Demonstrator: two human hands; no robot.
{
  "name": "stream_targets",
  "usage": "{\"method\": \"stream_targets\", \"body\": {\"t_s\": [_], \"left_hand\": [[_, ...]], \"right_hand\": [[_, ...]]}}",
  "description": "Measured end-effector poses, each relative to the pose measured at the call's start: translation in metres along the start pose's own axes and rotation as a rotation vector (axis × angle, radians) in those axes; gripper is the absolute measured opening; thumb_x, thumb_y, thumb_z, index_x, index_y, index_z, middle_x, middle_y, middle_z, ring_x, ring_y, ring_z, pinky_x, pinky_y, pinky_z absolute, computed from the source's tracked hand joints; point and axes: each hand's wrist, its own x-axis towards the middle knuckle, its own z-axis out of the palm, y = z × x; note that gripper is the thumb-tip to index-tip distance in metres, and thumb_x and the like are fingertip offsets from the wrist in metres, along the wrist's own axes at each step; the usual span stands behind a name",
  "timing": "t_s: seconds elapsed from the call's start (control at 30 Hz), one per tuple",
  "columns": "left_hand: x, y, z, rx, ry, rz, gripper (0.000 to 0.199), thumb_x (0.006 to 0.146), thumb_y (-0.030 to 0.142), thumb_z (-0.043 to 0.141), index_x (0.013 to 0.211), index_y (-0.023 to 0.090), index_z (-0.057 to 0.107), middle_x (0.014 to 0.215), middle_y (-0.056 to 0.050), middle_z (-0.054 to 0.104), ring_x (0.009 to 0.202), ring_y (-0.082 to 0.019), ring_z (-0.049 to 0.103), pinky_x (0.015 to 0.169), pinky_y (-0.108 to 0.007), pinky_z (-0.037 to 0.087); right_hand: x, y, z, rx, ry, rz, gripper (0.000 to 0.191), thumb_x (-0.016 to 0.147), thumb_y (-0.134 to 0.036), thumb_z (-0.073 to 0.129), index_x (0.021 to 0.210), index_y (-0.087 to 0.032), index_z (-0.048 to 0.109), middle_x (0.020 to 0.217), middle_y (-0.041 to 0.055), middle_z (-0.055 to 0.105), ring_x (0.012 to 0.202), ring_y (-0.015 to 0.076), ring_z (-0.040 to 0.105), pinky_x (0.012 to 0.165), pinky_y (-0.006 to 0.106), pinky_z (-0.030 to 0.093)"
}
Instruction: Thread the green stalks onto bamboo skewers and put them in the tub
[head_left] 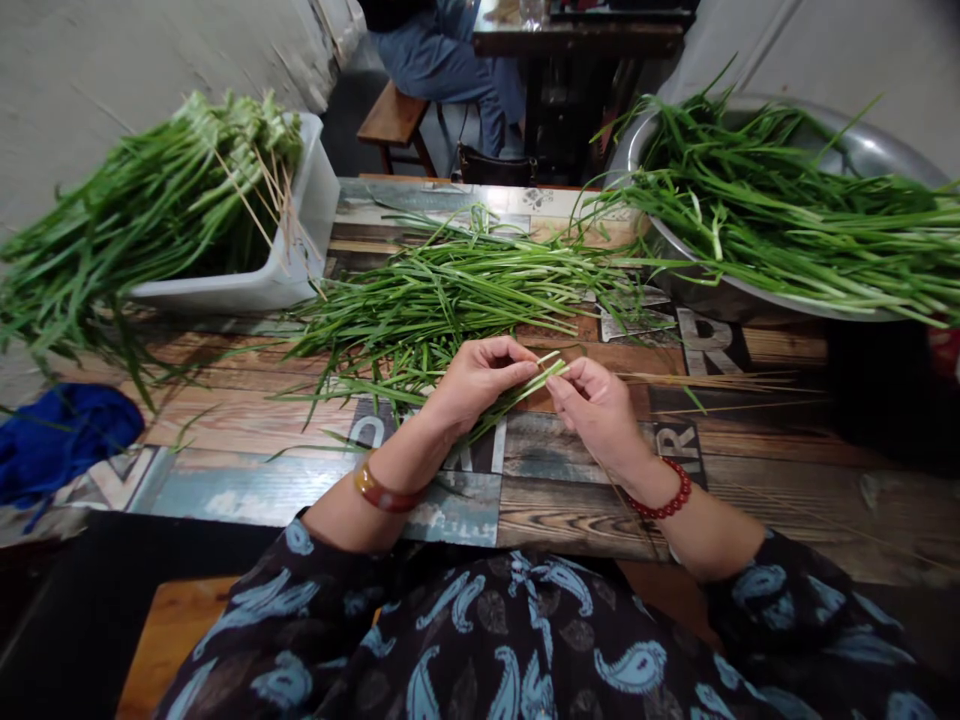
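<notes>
So both hands are up over the middle of the tabletop (570, 505), nearer the near edge than the far one, with a few stalks (553, 369) between them. Left hand (476, 382) has them in a thumb-and-finger pinch, leafy ends trailing out under the palm. Right hand (596, 405) is pinched narrow on the pale ends; can't tell if a bit of straw (712, 380) is in there too. More straw lies loose toward the right edge, and a strand runs under the right wrist to the near edge.

It's pretty crowded around there. A loose pile (450, 290) of greens sprawls just beyond the hands, across the middle and up toward the far edge. White tub (319, 190) sits at the far left corner, stuffed with a bunch (172, 200) that flops over the left edge. Metal bowl (637, 145) takes the far right corner, its greens (795, 220) spilling over the rim toward the pile. Blue cloth (71, 435) is bunched by the near left corner. Past the far edge there's a bench (394, 112) with someone's legs (450, 75) by another table (577, 42)
</notes>
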Motion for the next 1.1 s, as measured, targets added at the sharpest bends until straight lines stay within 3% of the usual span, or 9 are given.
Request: {"method": "stream_targets", "body": {"t_s": [0.23, 0.37, 0.53, 0.73, 0.93, 1.1], "left_hand": [[-0.0014, 0.0037, -0.0031, 0.064, -0.088, -0.001, 0.021, 0.067, 0.032, 0.079, 0.070, 0.012, 0.072, 0.068, -0.001, 0.065, 0.063, -0.009, 0.053, 0.064, -0.022, 0.040], [-0.0033, 0.0064, -0.0042, 0.037, -0.121, -0.045, 0.027, 0.069, 0.037, 0.078, 0.081, 0.013, 0.074, 0.074, -0.002, 0.068, 0.065, -0.010, 0.055, 0.065, -0.022, 0.042], [-0.0035, 0.0052, -0.0039, 0.092, -0.252, -0.047, 0.034, 0.076, 0.044, 0.072, 0.085, 0.011, 0.074, 0.071, -0.003, 0.067, 0.062, -0.010, 0.055, 0.060, -0.021, 0.043], [-0.0030, 0.0076, -0.0043, 0.158, -0.083, 0.028, 0.029, 0.075, 0.040, 0.070, 0.076, 0.011, 0.073, 0.062, -0.002, 0.063, 0.054, -0.010, 0.052, 0.052, -0.021, 0.042], [-0.0038, 0.0053, -0.0028, 0.131, -0.053, 0.028, 0.030, 0.076, 0.042, 0.071, 0.080, 0.012, 0.075, 0.067, -0.002, 0.065, 0.056, -0.009, 0.053, 0.054, -0.021, 0.043], [-0.0037, 0.0031, -0.0021, 0.085, -0.044, 0.001, 0.029, 0.075, 0.040, 0.074, 0.069, 0.012, 0.069, 0.060, 0.000, 0.060, 0.054, -0.009, 0.051, 0.053, -0.020, 0.042]], "right_hand": [[0.0003, 0.0038, -0.0020, -0.008, -0.014, -0.035, 0.028, 0.081, -0.042, 0.069, 0.078, -0.019, 0.053, 0.052, -0.0079, 0.053, 0.037, 0.0046, 0.040, 0.037, 0.019, 0.029], [0.0004, 0.0022, -0.0039, -0.008, -0.001, -0.043, 0.027, 0.081, -0.040, 0.070, 0.079, -0.019, 0.054, 0.054, -0.0079, 0.054, 0.038, 0.0042, 0.041, 0.038, 0.018, 0.030], [0.0018, -0.0003, -0.0048, -0.020, -0.034, -0.054, 0.027, 0.081, -0.042, 0.070, 0.080, -0.018, 0.055, 0.056, -0.0076, 0.054, 0.040, 0.0043, 0.042, 0.040, 0.018, 0.033], [-0.0002, 0.0000, -0.0066, -0.086, -0.083, 0.003, 0.029, 0.084, -0.046, 0.066, 0.083, -0.018, 0.057, 0.056, -0.0072, 0.053, 0.039, 0.0051, 0.040, 0.039, 0.019, 0.030], [-0.0035, 0.0052, -0.0068, -0.182, -0.069, -0.080, 0.026, 0.088, -0.044, 0.061, 0.082, -0.019, 0.057, 0.055, -0.0070, 0.048, 0.042, 0.0062, 0.037, 0.041, 0.020, 0.028], [-0.0034, 0.0071, -0.0048, -0.243, -0.035, -0.150, 0.025, 0.090, -0.041, 0.060, 0.079, -0.019, 0.058, 0.055, -0.0054, 0.050, 0.047, 0.0082, 0.042, 0.046, 0.022, 0.033]]}}
